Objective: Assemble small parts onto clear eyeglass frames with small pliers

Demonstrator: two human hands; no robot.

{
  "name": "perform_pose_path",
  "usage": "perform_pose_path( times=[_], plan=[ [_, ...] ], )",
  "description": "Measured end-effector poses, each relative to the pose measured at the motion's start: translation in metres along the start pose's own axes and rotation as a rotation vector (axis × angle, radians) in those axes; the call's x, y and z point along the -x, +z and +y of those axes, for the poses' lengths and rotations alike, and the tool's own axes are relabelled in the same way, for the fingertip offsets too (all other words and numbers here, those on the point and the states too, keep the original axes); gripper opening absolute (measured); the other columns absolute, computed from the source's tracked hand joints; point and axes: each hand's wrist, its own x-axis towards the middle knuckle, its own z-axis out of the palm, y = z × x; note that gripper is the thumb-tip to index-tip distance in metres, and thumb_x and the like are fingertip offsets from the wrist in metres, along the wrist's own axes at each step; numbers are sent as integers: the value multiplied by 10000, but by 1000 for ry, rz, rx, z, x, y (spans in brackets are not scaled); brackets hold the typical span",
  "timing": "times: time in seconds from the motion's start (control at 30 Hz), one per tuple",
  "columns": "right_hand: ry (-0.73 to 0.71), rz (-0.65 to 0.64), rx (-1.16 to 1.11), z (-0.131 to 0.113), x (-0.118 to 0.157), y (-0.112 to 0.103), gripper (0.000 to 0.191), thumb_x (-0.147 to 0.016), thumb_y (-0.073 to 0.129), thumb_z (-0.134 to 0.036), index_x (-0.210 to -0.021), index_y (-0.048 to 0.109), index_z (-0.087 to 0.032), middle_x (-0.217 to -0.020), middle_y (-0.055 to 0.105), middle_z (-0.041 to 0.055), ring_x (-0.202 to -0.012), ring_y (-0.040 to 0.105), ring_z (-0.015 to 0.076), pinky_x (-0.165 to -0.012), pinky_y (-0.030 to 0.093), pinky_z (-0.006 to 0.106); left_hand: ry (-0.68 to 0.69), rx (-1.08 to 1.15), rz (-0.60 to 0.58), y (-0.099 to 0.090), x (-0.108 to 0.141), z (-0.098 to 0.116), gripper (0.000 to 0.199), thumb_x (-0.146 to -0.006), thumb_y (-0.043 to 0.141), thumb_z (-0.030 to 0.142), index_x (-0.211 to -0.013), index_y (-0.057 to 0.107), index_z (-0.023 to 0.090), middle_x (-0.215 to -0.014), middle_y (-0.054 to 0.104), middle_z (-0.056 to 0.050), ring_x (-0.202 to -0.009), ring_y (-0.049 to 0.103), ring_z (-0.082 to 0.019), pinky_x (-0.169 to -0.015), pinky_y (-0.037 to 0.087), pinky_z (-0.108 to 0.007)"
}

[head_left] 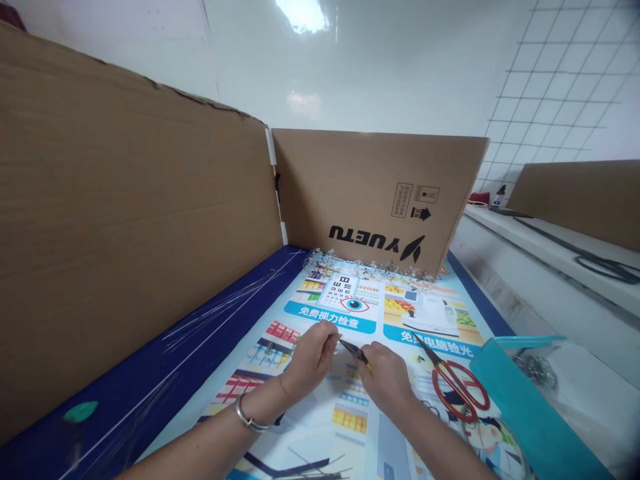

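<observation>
My left hand (315, 353) is closed in a pinch at the middle of the printed poster (300, 427); the small thing between its fingertips is too tiny to make out. My right hand (384, 373) wraps round a pair of pliers (354, 349), whose dark jaws point left and reach the left fingertips. A little yellow shows on the pliers' handle beside the fingers. Scissors with red handles (457, 390) lie on the poster to the right of my right hand, blades pointing up and left. Loose wires (320, 467) lie at the bottom edge.
Cardboard panels stand at the left (135, 213) and back (375, 193). Clear wire pieces (370, 268) line the back panel's foot. At the right sits a teal-edged container (530, 407) with coiled wire (537, 371). Beyond is a white ledge (560, 253) with black cable.
</observation>
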Motion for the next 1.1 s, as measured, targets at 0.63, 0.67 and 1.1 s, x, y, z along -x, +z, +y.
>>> perform_pose_path(
  times=[0.63,0.67,1.1],
  plan=[
    [14,61,-109,0,-2,0,132,-821,458,-256,-738,540,-193,-787,529,12,-779,486,128,-673,321,209,-77,40,90,-2,-2,3,90,-856,388,196,-815,467,186,-765,517,-20,-717,487,-138,-674,405,-274],
    [12,64,-97,0,-2,0,124,-816,462,-251,-740,541,-194,-792,531,13,-784,486,130,-677,321,211,-66,24,93,-2,-2,4,83,-852,393,193,-817,468,185,-770,519,-24,-723,487,-141,-681,404,-280],
    [44,64,-28,-5,-2,-1,79,-783,487,-236,-781,560,-207,-823,560,21,-810,503,157,-694,330,249,-39,-113,87,6,2,3,60,-831,413,167,-786,449,182,-716,503,-20,-656,463,-137,-624,385,-278]
  ],
)
